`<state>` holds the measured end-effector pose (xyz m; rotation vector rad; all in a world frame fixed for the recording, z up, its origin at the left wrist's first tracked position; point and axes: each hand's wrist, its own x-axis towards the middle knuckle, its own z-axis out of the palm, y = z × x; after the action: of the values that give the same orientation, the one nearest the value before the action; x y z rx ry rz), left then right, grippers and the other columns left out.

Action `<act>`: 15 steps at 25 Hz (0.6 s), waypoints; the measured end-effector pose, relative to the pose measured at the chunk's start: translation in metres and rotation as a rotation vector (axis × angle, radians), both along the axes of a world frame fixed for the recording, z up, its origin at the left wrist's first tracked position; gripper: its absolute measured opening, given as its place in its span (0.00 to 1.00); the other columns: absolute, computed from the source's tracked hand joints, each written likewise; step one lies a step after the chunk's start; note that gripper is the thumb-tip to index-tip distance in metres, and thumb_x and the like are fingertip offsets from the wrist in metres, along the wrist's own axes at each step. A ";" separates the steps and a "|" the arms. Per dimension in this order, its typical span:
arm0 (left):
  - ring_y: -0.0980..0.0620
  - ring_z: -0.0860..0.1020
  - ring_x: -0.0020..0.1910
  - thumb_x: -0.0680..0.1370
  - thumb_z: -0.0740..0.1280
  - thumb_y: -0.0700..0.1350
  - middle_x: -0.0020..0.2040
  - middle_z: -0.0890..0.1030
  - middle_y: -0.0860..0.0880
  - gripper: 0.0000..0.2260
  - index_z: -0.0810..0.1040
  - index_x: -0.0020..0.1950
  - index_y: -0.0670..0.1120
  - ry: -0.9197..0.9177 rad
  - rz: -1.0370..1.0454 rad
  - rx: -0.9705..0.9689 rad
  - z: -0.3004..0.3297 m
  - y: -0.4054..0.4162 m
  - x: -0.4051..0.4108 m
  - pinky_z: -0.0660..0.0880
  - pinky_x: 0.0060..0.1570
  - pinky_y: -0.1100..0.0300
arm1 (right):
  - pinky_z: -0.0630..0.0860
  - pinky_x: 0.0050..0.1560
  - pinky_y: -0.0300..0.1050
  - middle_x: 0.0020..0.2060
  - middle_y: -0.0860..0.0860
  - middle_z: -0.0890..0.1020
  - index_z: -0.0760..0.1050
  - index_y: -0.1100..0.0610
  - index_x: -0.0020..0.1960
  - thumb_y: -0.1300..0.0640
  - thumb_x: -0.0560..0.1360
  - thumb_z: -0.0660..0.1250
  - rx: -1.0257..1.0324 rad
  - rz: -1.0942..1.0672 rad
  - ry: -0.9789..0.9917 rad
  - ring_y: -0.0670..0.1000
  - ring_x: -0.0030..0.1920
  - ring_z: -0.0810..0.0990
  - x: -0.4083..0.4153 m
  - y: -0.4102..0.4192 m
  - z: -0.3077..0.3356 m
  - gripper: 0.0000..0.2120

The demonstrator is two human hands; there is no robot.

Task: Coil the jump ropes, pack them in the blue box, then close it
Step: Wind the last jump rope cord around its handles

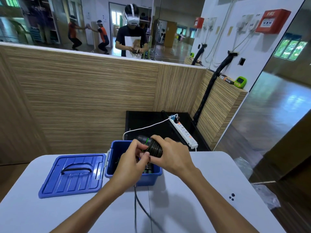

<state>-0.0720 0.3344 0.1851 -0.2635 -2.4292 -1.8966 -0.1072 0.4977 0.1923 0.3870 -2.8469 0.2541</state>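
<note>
A jump rope (154, 147) is held above the open blue box (117, 158), its black cord wound in tight turns round the black handles, which carry a green ring near the far end. The bundle is gripped by the right hand (170, 155), whose fingers are curled over the wound cord from the right side. The left hand (133, 159) is brought in from the left, with its fingers (143, 155) bent and pinched against the bundle at its near end; exactly what is pinched there, possibly the loose cord, cannot be made out. A free length of black cord (139, 206) is seen hanging down from under the hands, across the near edge of the box and over the worktop (202, 190) toward the viewer, blurred along its lower part.

The box is set on the pale worktop, near its far edge. Inside it, further black handles with green marks (148, 168) are partly visible below the hands. The blue lid (74, 174) is laid flat on the worktop just to the left of the box, handle side up, its right edge touching or nearly touching the box wall.

Behind the box, a white power strip (183, 132) is laid on a black surface, with a white cable (143, 127) plugged into it.
</note>
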 end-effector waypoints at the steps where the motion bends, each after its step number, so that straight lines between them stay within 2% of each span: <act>1: 0.59 0.68 0.24 0.81 0.63 0.43 0.31 0.73 0.50 0.02 0.72 0.52 0.49 -0.120 -0.030 0.129 0.000 0.002 0.002 0.65 0.23 0.64 | 0.73 0.42 0.46 0.51 0.47 0.79 0.64 0.40 0.72 0.29 0.72 0.62 -0.016 -0.013 -0.001 0.54 0.48 0.81 -0.001 0.001 0.000 0.32; 3: 0.58 0.64 0.23 0.82 0.61 0.45 0.28 0.70 0.51 0.03 0.72 0.54 0.47 -0.289 -0.053 0.279 -0.003 0.007 0.006 0.60 0.22 0.64 | 0.75 0.43 0.47 0.51 0.47 0.79 0.64 0.40 0.72 0.30 0.71 0.64 -0.052 -0.045 0.000 0.53 0.49 0.81 -0.003 0.006 0.000 0.33; 8: 0.57 0.57 0.23 0.83 0.54 0.56 0.26 0.62 0.53 0.22 0.80 0.46 0.43 -0.437 -0.039 0.322 -0.009 0.013 0.003 0.55 0.22 0.65 | 0.78 0.45 0.49 0.49 0.47 0.79 0.65 0.39 0.71 0.32 0.70 0.65 -0.080 -0.073 0.001 0.54 0.47 0.81 -0.005 0.008 -0.002 0.31; 11: 0.56 0.57 0.24 0.82 0.56 0.56 0.27 0.61 0.53 0.20 0.78 0.44 0.44 -0.439 -0.090 0.303 -0.010 0.009 0.002 0.56 0.23 0.65 | 0.78 0.45 0.49 0.49 0.47 0.79 0.65 0.38 0.71 0.32 0.70 0.65 -0.081 -0.083 -0.031 0.54 0.48 0.81 -0.005 0.012 -0.006 0.31; 15: 0.57 0.58 0.24 0.82 0.60 0.52 0.27 0.64 0.52 0.15 0.77 0.44 0.44 -0.465 -0.149 0.373 -0.008 0.006 0.000 0.55 0.23 0.65 | 0.77 0.44 0.46 0.51 0.47 0.80 0.65 0.38 0.71 0.31 0.70 0.65 -0.076 -0.101 -0.071 0.54 0.49 0.81 -0.007 0.014 -0.007 0.32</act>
<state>-0.0720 0.3400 0.1774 0.0212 -2.2720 -2.6826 -0.1146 0.5118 0.1850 0.2219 -2.9052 0.3617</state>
